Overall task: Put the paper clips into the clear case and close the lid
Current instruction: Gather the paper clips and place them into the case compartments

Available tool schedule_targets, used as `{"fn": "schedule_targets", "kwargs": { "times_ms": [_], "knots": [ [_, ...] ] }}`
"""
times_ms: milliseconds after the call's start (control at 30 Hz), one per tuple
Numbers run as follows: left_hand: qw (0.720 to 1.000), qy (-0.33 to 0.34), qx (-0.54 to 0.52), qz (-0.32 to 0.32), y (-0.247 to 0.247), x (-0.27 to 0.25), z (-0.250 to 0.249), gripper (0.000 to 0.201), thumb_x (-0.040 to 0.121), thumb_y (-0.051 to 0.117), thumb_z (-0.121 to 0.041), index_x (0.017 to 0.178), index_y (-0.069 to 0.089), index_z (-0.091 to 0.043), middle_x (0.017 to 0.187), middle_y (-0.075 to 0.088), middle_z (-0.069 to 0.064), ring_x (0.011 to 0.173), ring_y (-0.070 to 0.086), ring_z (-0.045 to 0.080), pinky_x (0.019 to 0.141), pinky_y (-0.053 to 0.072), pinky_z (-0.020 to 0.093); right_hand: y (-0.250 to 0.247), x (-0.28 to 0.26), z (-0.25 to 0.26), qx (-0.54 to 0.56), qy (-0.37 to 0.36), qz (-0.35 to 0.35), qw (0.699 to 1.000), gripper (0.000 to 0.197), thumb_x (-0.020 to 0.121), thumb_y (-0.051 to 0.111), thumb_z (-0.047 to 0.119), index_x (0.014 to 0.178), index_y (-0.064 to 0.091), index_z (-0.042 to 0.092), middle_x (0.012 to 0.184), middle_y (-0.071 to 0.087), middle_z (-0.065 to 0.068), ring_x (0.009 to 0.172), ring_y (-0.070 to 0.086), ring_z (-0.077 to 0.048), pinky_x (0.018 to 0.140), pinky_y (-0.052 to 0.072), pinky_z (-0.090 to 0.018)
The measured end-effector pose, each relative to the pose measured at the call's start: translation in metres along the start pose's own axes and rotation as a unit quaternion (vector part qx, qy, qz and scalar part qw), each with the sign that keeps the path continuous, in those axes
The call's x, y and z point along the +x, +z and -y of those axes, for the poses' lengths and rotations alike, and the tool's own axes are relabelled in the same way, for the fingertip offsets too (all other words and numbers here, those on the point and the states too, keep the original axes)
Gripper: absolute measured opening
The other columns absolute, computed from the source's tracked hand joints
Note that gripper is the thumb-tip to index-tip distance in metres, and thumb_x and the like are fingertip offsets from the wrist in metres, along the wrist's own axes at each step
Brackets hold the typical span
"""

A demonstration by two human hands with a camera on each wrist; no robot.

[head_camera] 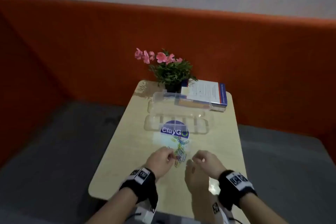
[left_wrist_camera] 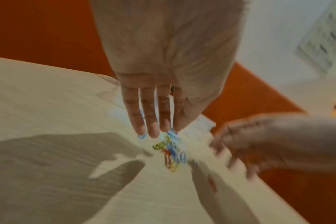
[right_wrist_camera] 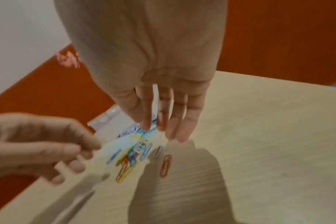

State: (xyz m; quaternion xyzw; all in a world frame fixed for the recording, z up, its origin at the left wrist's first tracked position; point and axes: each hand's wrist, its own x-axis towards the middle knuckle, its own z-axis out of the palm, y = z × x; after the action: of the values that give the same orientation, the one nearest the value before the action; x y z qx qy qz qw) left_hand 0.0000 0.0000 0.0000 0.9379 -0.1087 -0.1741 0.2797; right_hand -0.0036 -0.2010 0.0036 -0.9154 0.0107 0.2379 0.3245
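Loosely curled and holding nothing, both hands, left (head_camera: pixel 160 160) and right (head_camera: pixel 205 162), flank the clips (head_camera: pixel 179 151) heaped on the tabletop (head_camera: pixel 127 160), seemingly to gather them, while the case (head_camera: pixel 177 114) lies open just beyond the clips.

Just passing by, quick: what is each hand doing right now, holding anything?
Left hand: fingers curled at the paper clips; cannot tell if it holds one.
Right hand: open, holding nothing.

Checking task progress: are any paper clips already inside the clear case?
No: in the head view the paper clips lie on the table, and the open clear case beyond them holds none.
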Motion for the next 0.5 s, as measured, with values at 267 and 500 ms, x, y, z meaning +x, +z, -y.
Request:
{"fn": "schedule_targets", "kwargs": {
  "times_ms": [267, 500],
  "knots": [
    [0.972, 0.050, 0.208, 0.093, 0.023, 0.019, 0.001, 0.041, 0.098, 0.038, -0.022, 0.138, 0.045, -0.018, 0.144, 0.040, 0.005, 0.129, 0.040, 0.026, 0.103, 0.042, 0.043, 0.032, 0.020, 0.017, -0.267, -0.082, 0.044, 0.959, 0.053, 0.092, 0.040, 0.018, 0.144, 0.033, 0.024, 0.153, 0.030, 0.002, 0.134, 0.034, -0.026, 0.102, 0.038, -0.045],
    [0.968, 0.018, 0.234, 0.082, 0.005, 0.021, 0.022, 0.045, 0.097, 0.040, -0.019, 0.142, 0.040, -0.017, 0.150, 0.033, 0.006, 0.133, 0.037, 0.027, 0.105, 0.040, 0.042, 0.019, 0.006, -0.004, -0.272, -0.058, 0.024, 0.960, 0.045, 0.086, 0.041, 0.027, 0.131, 0.049, 0.023, 0.142, 0.040, 0.002, 0.124, 0.043, -0.025, 0.095, 0.042, -0.041]
  ]
}}
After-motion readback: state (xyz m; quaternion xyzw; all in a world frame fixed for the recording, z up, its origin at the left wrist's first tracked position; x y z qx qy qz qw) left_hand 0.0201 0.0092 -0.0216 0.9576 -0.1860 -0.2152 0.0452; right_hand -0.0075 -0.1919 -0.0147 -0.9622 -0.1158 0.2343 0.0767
